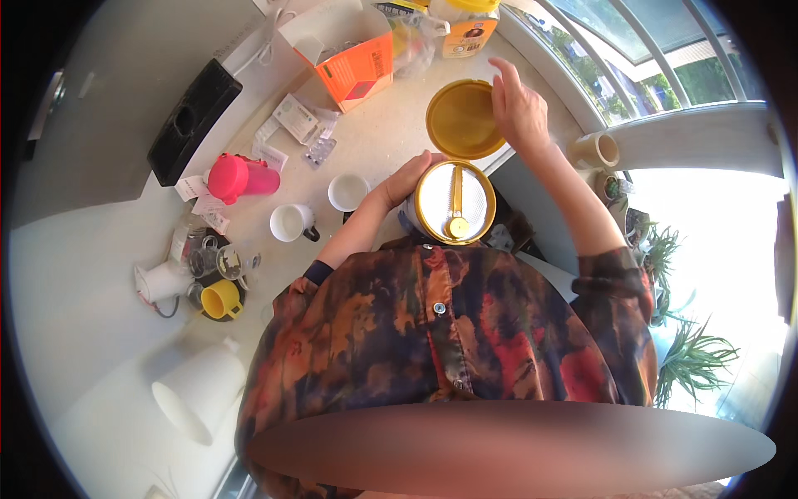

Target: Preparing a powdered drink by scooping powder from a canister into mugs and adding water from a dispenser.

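Note:
A can [408, 219] with a gold rim stands close against my shirt. Its top is off, so a silvery foil seal [436, 196] shows, with a gold plastic scoop [457, 193] lying across it. My left hand [411, 178] grips the can's far left side; its fingertips are partly hidden behind the rim. Just beyond the can, the round gold lid [464, 118] is tipped back, seemingly joined at the rim. At the lid's right edge is my right hand [520, 112], fingers apart and index finger extended; whether it touches the lid is unclear.
Two white cups [290, 223] stand left of my forearm, near a pink bottle [246, 178]. Medicine boxes [296, 118], an orange carton [358, 68] and a yellow-lidded jar [467, 28] sit farther back. Glassware and a yellow mug [220, 299] are at left; potted plants [695, 355] line the right.

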`<state>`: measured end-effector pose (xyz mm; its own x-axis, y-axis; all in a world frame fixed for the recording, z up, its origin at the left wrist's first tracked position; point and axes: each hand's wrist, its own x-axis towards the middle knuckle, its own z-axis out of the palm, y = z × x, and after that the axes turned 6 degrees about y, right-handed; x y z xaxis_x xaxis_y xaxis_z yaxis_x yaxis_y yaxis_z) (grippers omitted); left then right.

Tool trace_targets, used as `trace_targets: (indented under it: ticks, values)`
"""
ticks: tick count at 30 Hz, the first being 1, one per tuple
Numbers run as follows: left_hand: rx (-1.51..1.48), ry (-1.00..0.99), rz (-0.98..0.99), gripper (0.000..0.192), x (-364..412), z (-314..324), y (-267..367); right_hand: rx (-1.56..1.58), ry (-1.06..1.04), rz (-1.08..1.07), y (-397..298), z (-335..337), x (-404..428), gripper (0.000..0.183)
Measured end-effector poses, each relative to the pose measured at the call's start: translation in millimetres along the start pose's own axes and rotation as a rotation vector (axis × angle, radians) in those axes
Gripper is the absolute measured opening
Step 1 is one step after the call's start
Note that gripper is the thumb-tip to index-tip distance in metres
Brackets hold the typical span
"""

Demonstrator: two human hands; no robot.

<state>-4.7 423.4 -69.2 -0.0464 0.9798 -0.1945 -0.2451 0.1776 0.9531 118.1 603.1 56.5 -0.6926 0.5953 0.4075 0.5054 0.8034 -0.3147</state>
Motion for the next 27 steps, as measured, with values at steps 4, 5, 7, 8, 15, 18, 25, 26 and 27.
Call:
trace_targets:
  ticks: [4,5,7,8,15,18,25,26,27]
  values:
    - [-0.032,-0.018,0.038,0.057,3,-7,-5,0.138,0.074,0.108,24,35,-8,0.029]
    - [-0.031,-0.023,0.036,0.057,1,-5,-2,0.198,0.101,0.096,30,39,-11,0.031]
    - [-0.245,0.068,-0.080,0.051,-6,-13,5,0.206,0.201,0.144,12,20,-26,0.026]
    - [-0.236,0.052,-0.102,0.046,-8,-19,9,0.249,0.128,0.211,1,1,-34,0.025]
    - [-0.429,0.104,-0.097,0.048,-6,-22,18,0.176,-0.483,0.071,-73,-14,-73,0.030]
    - [-0.426,0.218,-0.066,0.048,-2,-23,27,0.060,-0.542,0.061,-82,4,-76,0.028]
    - [-0.317,0.420,-0.094,0.046,-2,-14,38,0.114,-0.645,0.192,-78,5,-66,0.027]
    - [-0.311,0.453,-0.096,0.048,-2,-11,41,0.114,-0.646,0.193,-79,6,-66,0.027]
    - [-0.303,0.485,-0.097,0.050,-1,-9,43,0.074,-0.605,0.183,-83,9,-65,0.025]
